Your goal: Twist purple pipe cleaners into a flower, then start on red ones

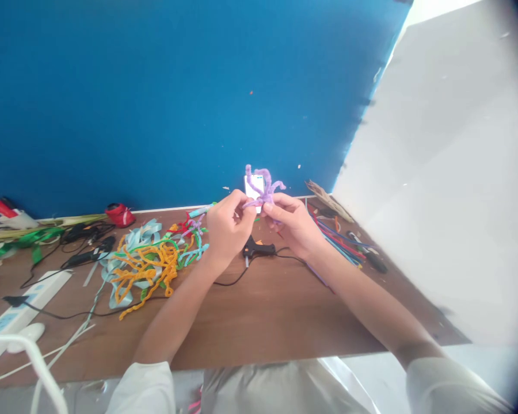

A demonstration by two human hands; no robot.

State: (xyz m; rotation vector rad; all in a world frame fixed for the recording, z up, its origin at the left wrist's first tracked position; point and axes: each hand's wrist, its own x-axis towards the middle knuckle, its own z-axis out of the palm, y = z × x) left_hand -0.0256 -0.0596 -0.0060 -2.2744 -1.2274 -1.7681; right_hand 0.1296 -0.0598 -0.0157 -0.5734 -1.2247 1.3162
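Both hands are raised above the middle of the table, holding a purple fuzzy pipe-cleaner piece (pixel 265 183) with several curled arms. My left hand (pixel 229 221) pinches one of its arms between thumb and forefinger. At its base, my right hand (pixel 292 223) grips the bundle with thumb and fingers. Behind the piece a phone with a lit screen (pixel 254 185) leans against the wall, partly covered. Below the hands lies a black glue gun (pixel 259 248), its cord running over the table.
Orange pipe-cleaner shapes (pixel 149 264) lie on light blue ribbon (pixel 125 267) at left. A white power strip (pixel 30 310) and cables are farther left. Loose pipe cleaners (pixel 339 244) and a dark-handled tool (pixel 373 260) lie right. A blue wall (pixel 176 103) bounds the back.
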